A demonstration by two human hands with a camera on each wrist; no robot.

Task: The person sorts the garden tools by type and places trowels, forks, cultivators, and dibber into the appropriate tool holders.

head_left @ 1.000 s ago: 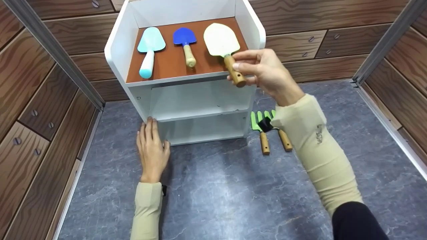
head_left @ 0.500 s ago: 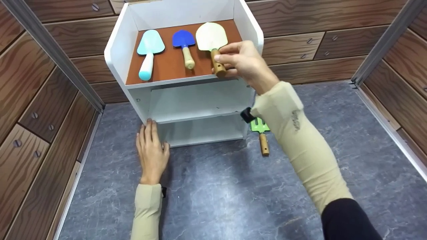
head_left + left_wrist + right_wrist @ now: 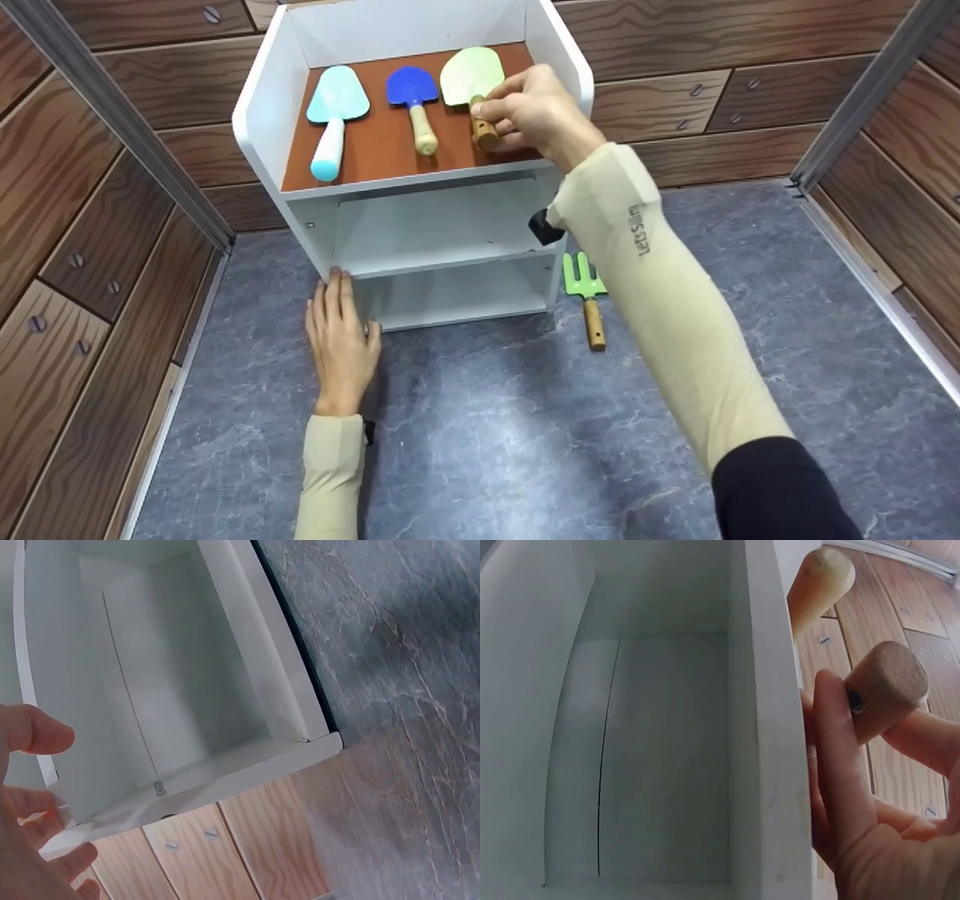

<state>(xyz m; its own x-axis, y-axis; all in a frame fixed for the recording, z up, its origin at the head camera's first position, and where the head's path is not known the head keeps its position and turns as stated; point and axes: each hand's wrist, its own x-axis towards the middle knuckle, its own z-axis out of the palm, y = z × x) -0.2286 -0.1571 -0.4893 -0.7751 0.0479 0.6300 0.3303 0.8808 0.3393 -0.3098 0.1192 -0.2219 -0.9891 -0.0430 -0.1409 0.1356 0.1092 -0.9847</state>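
Note:
My right hand (image 3: 544, 112) holds a pale green trowel (image 3: 471, 75) by its wooden handle, above the right part of the brown top shelf (image 3: 375, 161). In the right wrist view, the fingers and thumb pinch the handle end (image 3: 892, 682) just beyond the white shelf edge. Left of it lie a blue trowel (image 3: 412, 86) with a wooden handle and a turquoise trowel (image 3: 339, 94) with a white handle. Low on the white shelf unit's left side (image 3: 259, 124), my left hand (image 3: 341, 349) rests with fairly straight fingers. Its thumb (image 3: 45, 731) shows by the panel.
Beside the unit's right foot, a green hand fork (image 3: 589, 289) with a wooden handle lies on the grey marbled floor (image 3: 480, 450). The right forearm passes above the floor near it. Wood-patterned walls (image 3: 750, 37) enclose the area.
My right hand has moved left and away from me, bringing the pale green trowel in beside the blue one. The second tool beside the fork is now hidden by the forearm. The left hand stays put.

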